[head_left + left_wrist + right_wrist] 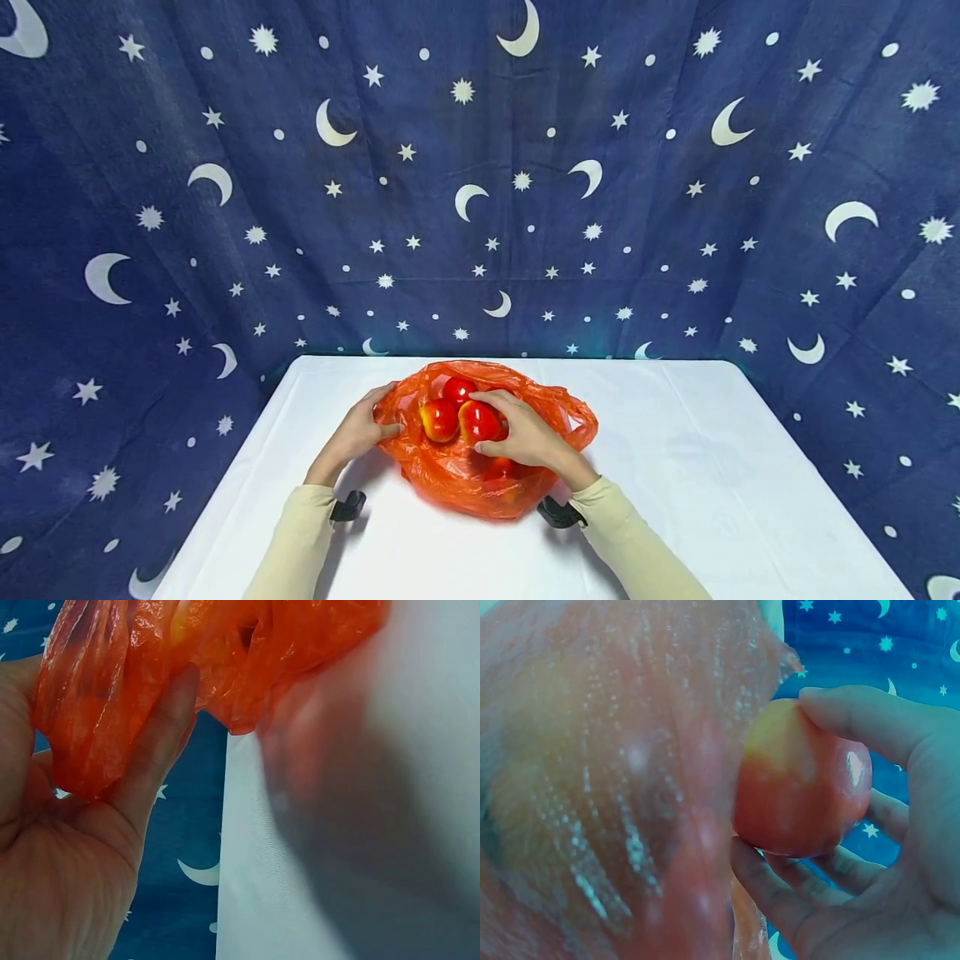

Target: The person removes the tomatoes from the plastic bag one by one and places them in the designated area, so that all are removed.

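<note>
An orange-red plastic bag sits on the white table with its mouth spread upward. My left hand holds the bag's left side, thumb toward me and fingers on the far side; bunched film lies between them in the left wrist view. Over the bag's mouth, my right hand grips a shiny red apple, whose yellow patch shows in the right wrist view. Beside it in the bag are a red-and-yellow apple and a red apple. More red shapes show dimly through the film.
The white-covered table extends on both sides of the bag. Behind it hangs a dark blue curtain with moons and stars. A black wrist device is worn below the right hand, another below the left.
</note>
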`<action>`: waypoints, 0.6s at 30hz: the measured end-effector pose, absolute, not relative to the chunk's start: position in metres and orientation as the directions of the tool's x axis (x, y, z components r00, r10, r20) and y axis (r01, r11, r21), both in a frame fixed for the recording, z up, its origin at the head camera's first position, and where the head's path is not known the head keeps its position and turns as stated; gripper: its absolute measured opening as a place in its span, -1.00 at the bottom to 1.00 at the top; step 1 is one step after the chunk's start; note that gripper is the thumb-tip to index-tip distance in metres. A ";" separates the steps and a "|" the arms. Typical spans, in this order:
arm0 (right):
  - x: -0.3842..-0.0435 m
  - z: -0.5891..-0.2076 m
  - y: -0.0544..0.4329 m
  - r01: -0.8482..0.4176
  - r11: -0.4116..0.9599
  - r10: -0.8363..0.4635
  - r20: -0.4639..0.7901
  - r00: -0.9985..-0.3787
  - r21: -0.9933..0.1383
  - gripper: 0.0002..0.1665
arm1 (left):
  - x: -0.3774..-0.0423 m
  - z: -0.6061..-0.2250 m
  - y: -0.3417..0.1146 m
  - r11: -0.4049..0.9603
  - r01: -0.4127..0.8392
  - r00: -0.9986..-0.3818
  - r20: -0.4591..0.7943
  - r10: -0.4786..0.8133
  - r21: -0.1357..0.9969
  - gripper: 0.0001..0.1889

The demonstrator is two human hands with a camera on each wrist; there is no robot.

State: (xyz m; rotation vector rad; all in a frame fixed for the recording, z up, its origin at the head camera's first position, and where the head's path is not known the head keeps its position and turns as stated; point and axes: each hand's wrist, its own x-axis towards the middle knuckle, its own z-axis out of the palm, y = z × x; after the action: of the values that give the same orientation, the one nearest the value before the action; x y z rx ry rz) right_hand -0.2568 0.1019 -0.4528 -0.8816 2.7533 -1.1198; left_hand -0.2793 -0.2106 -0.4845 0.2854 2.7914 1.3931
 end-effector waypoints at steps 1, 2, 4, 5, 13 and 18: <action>-0.257 -0.453 0.102 -0.490 0.581 -0.520 0.167 -0.838 -0.650 -0.13 | -0.279 -0.484 -0.211 0.592 0.156 -0.984 0.070 0.165 0.791 -0.14; -0.257 -0.453 0.102 -0.488 0.588 -0.518 0.163 -0.840 -0.646 -0.13 | -0.278 -0.484 -0.211 0.587 0.144 -0.985 0.060 0.160 0.796 -0.14; -0.257 -0.452 0.102 -0.484 0.596 -0.514 0.158 -0.843 -0.641 -0.13 | -0.277 -0.483 -0.212 0.581 0.139 -0.986 0.060 0.153 0.802 -0.14; -0.258 -0.452 0.101 -0.487 0.600 -0.514 0.161 -0.843 -0.635 -0.12 | -0.277 -0.482 -0.212 0.577 0.142 -0.986 0.065 0.152 0.804 -0.14; -0.257 -0.449 0.103 -0.446 0.610 -0.480 0.142 -0.866 -0.655 -0.11 | -0.276 -0.481 -0.213 0.571 0.163 -0.984 0.087 0.158 0.805 -0.16; -0.255 -0.449 0.106 -0.386 0.590 -0.453 0.105 -0.885 -0.709 -0.11 | -0.275 -0.482 -0.212 0.568 0.162 -0.984 0.085 0.159 0.807 -0.16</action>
State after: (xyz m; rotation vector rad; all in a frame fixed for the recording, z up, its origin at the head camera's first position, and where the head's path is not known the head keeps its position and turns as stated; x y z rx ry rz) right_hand -0.2548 0.1059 -0.4486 -0.7208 2.7228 -1.1827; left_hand -0.2749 -0.2122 -0.4817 0.2843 2.7843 1.4345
